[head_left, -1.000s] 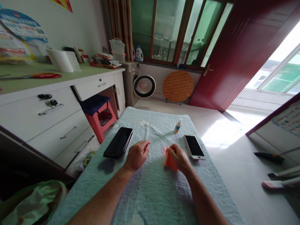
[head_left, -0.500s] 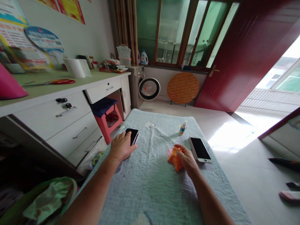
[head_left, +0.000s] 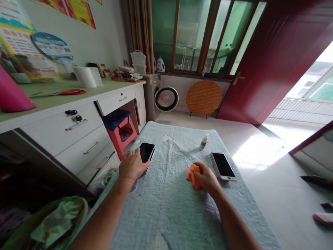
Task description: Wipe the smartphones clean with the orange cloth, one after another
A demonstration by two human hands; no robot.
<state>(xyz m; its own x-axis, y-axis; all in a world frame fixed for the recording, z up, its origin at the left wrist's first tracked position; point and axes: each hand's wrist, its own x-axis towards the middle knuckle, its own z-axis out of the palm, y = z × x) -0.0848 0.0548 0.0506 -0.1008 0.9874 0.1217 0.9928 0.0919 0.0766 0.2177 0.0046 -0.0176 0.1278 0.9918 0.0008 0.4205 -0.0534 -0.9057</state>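
My left hand (head_left: 132,166) is closed around the lower part of a dark-screened smartphone (head_left: 147,152) at the left of the cloth-covered table. The thumb lies along its right edge, and the fingers go over the left side. My right hand (head_left: 206,177) pinches a crumpled orange cloth (head_left: 194,176), held low over the table cover. To the right of that hand a white phone (head_left: 224,166) with a black screen lies face up, apart from the fingers. A small white-capped spray bottle (head_left: 204,142) stands upright beyond the right hand.
A pale blue quilted cover (head_left: 169,208) spreads over the table. Along the left runs a white-fronted desk (head_left: 78,132) with a pink stool (head_left: 122,133) beneath. A green bin (head_left: 80,208) sits low at left. A washing machine (head_left: 152,97) with its door open stands ahead.
My left hand has shifted slightly left and down on the phone, uncovering more of its screen. The orange cloth is bunched more tightly in my right hand.
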